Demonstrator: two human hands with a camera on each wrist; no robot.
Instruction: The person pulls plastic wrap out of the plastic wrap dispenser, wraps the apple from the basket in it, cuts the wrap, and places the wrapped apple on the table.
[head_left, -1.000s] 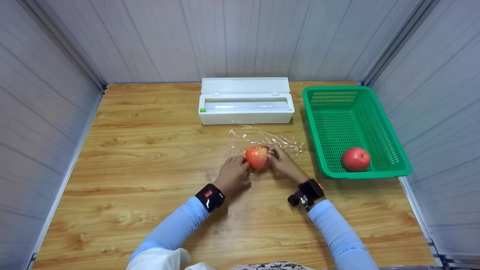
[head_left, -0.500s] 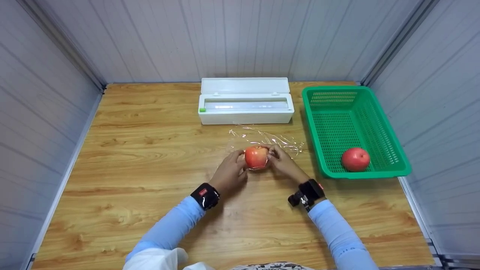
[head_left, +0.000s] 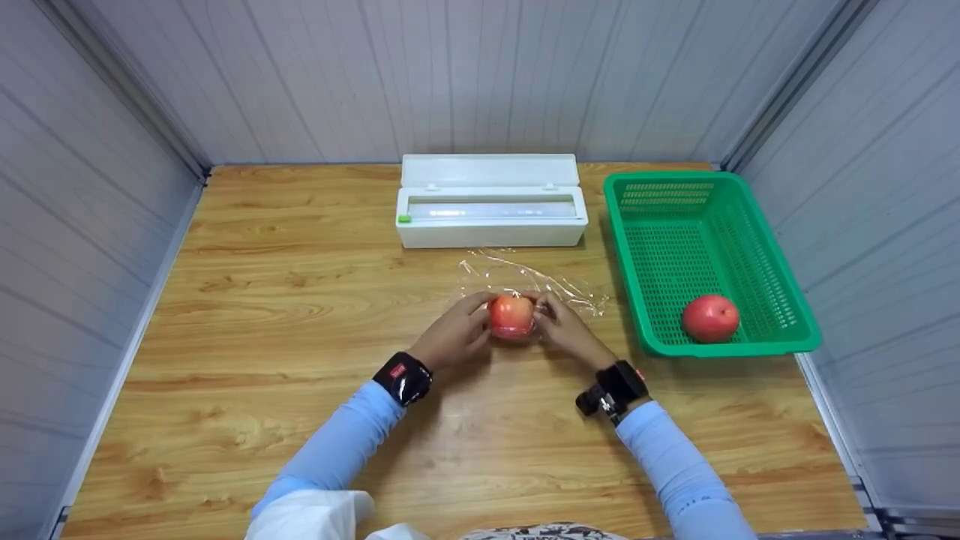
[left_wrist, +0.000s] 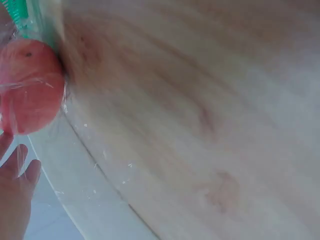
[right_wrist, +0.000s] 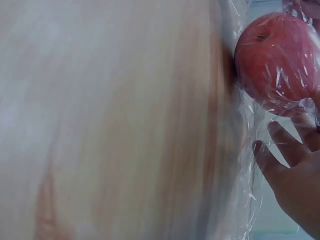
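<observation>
A red-yellow apple (head_left: 512,316) stands on the wooden table between both hands, with clear plastic wrap (head_left: 576,294) drawn over its front and spread behind it. At its left side, my left hand (head_left: 452,335) pinches the wrap against the fruit. My right hand (head_left: 571,336) holds wrap at the opposite side, thumb and index finger close to the skin. In the left wrist view a film strand crosses the apple (left_wrist: 35,95) and runs down over the fingers. Crinkled film covers the apple (right_wrist: 275,62) in the right wrist view, where two fingers stick out below it.
Behind the wrap stands a white cling film dispenser (head_left: 491,237), lid raised, with a roll inside and a green slider at its left. A green basket (head_left: 637,300) at the right holds another red apple (head_left: 710,319). Panel walls bound the table.
My left hand has shifted from the apple's lower left up to its left side, bringing film over the front of the fruit. My right hand has barely moved.
</observation>
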